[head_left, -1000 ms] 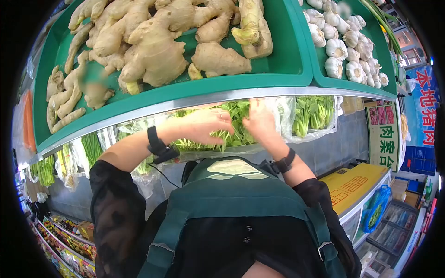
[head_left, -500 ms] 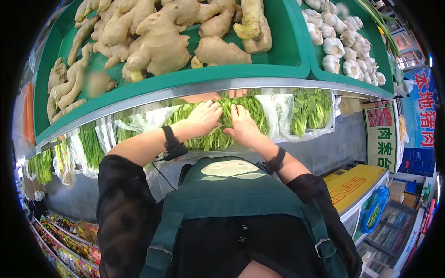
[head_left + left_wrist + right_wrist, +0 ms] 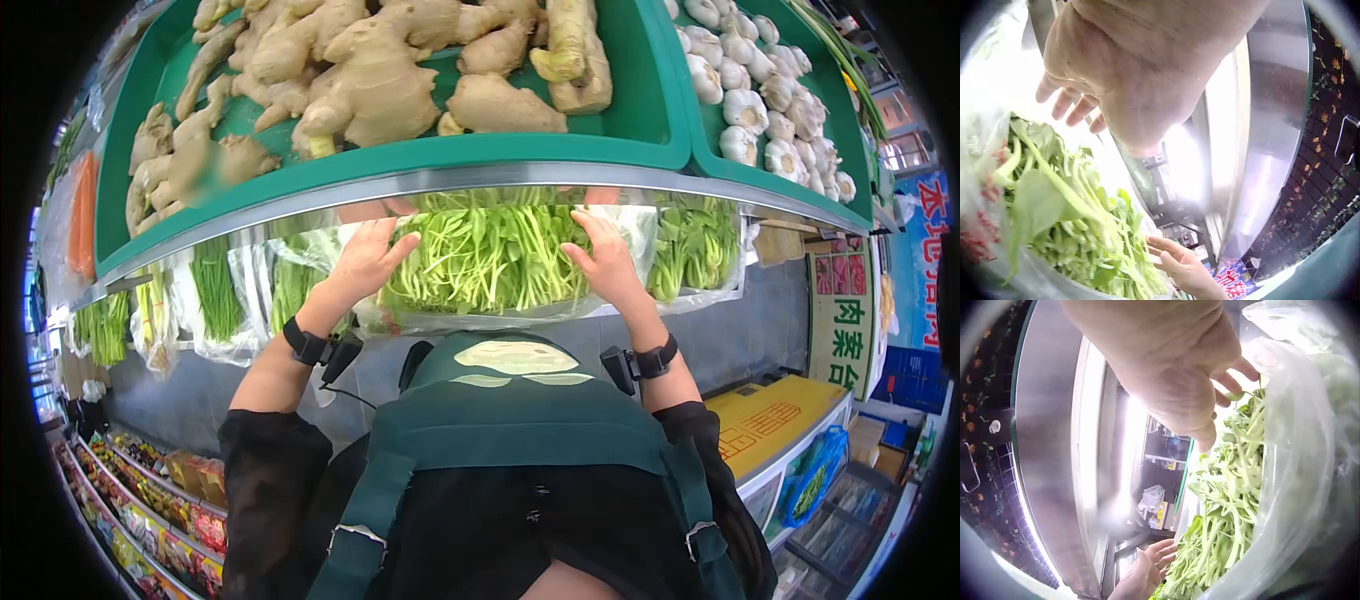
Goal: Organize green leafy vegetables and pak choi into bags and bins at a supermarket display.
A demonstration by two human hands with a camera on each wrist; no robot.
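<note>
Mid-frame, L to R: L hand [image 3: 366, 258], fingers extended, thumb spread, nothing gripped, at L edge of the leafy greens [image 3: 490, 260]; contact unclear. Greens fill ctr, just below the metal edge [image 3: 560, 180], stems every which way, clear plastic [image 3: 480, 323] along the front. R hand [image 3: 612, 262] at their R edge, fingers also extended, thumb out, no grip.

Risks, L to R: L-wrist camera [image 3: 343, 357] might snag plastic if that arm swings; loose stems could slip over the front onto the floor [image 3: 770, 310] if pile's pulled toward the body; tender leaves prob. bruise if squeezed hard btwn palms; R fingertips could knock the metal edge if raised fast.

Surface/room: carrots [image 3: 82, 220] far L, snack shelves [image 3: 160, 490] lower L, thin green stalks [image 3: 213, 285] ctr-L in w/ other bagged veg, ginger tray [image 3: 400, 168] across top, garlic tray [image 3: 845, 140] upper R, yellow-topped freezer [image 3: 760, 420] lower R, lettered sign [image 3: 840, 330] far R. Floor's grey.
</note>
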